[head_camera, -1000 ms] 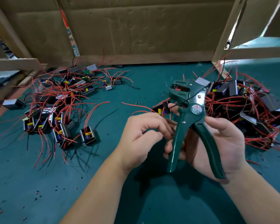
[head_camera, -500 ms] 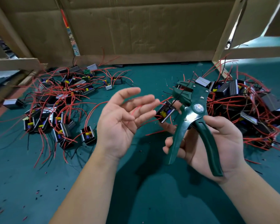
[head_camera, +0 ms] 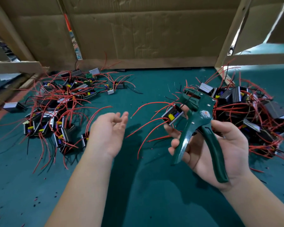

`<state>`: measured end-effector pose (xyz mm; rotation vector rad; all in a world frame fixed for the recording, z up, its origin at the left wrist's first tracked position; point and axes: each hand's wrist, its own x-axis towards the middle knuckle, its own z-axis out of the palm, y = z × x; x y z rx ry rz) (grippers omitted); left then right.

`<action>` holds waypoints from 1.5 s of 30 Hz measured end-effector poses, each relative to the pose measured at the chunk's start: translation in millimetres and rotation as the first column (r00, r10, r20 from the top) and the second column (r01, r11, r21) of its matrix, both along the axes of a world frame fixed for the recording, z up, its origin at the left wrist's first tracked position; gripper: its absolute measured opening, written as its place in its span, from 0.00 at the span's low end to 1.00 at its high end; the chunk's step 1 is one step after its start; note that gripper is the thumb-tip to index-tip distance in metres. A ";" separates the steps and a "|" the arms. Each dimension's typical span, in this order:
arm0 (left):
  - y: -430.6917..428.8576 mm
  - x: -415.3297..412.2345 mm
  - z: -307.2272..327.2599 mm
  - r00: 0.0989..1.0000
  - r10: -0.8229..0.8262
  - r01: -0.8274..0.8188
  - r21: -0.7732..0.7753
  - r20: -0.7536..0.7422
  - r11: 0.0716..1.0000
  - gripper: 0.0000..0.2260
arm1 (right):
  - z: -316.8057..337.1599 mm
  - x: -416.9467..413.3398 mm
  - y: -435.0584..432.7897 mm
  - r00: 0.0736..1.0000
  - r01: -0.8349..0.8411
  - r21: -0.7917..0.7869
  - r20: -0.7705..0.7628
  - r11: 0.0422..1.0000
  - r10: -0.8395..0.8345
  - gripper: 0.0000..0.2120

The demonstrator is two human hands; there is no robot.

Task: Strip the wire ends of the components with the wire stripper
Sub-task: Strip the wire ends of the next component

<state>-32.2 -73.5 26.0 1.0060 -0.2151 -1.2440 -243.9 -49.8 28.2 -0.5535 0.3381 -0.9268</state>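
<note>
Component (head_camera: 172,116): in the air just left of the wire stripper (head_camera: 197,115) head, against the right hand (head_camera: 220,149) fingertips; pinched or only propped, cannot tell.
Black wire (head_camera: 186,102): runs from component up into the stripper head.
Stripper axis: head far, handles near and spread, leaning slightly left.
Right hand: fingers curled round the left handle, the other handle lies across the palm.
Left hand (head_camera: 108,133): spread open, fingers straight, holding nothing; left of component, clear gap between.
Red leads (head_camera: 147,126): trail left and near from component, toward left hand.
Next (my read): left hand is free, and the component lies to its right.
</note>
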 end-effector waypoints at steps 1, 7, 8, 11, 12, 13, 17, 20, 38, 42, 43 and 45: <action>0.5 -5.5 -1.4 0.995 -0.013 0.012 0.013 0.102 1.000 0.13 | 0.1 0.0 -0.1 1.000 0.008 0.002 0.001 1.000 -0.008 0.37; 10.2 -13.2 -3.0 0.693 -0.219 0.211 0.098 0.687 0.973 0.28 | -2.7 -0.8 -1.8 0.993 0.117 0.033 -0.013 0.993 -0.116 0.34; 11.9 -14.2 -3.5 0.646 -0.218 0.192 0.121 0.731 0.974 0.28 | -3.2 -1.1 -2.2 0.990 0.138 0.038 -0.013 0.990 -0.138 0.31; 12.8 -15.3 -4.1 0.346 -0.026 -0.024 0.037 0.938 0.999 0.19 | -3.6 -1.3 -3.4 0.986 0.169 0.048 -0.014 0.984 -0.169 0.29; 13.6 -14.9 -3.7 0.278 0.063 -0.060 -0.048 0.959 0.997 0.16 | -3.8 -1.2 -3.5 0.985 0.171 0.046 -0.025 0.984 -0.170 0.28; 14.9 -15.6 -3.5 0.261 0.143 -0.052 -0.134 0.955 0.990 0.14 | -4.0 -0.5 -3.4 0.986 0.164 0.039 -0.036 0.986 -0.163 0.26; 18.6 -26.2 -8.2 0.382 0.179 0.147 -0.251 0.907 0.957 0.23 | -5.8 4.3 -0.2 0.994 0.078 -0.044 -0.071 0.996 -0.081 0.26; 17.7 -30.2 -11.0 0.185 0.091 0.242 -0.135 0.979 0.961 0.26 | -8.9 7.1 1.9 0.997 -0.042 -0.071 -0.065 0.997 0.038 0.40; 15.6 -29.9 -4.3 0.662 0.048 0.278 -0.304 0.748 0.911 0.06 | -6.5 16.4 9.6 0.986 -0.160 -0.037 -0.049 0.986 0.158 0.41; 17.5 -27.6 0.2 0.682 -0.019 0.316 -0.272 0.731 0.909 0.08 | -0.1 10.7 7.0 0.997 -0.043 -0.066 -0.063 0.997 0.039 0.44; 18.3 -27.1 -0.4 0.650 -0.028 0.332 -0.251 0.759 0.909 0.07 | 1.5 9.0 6.5 0.998 -0.018 -0.076 -0.064 0.997 0.013 0.44; 19.2 -26.4 -2.5 0.530 -0.035 0.368 -0.193 0.847 0.909 0.04 | 3.8 5.8 5.6 0.998 0.018 -0.101 -0.056 0.995 -0.023 0.45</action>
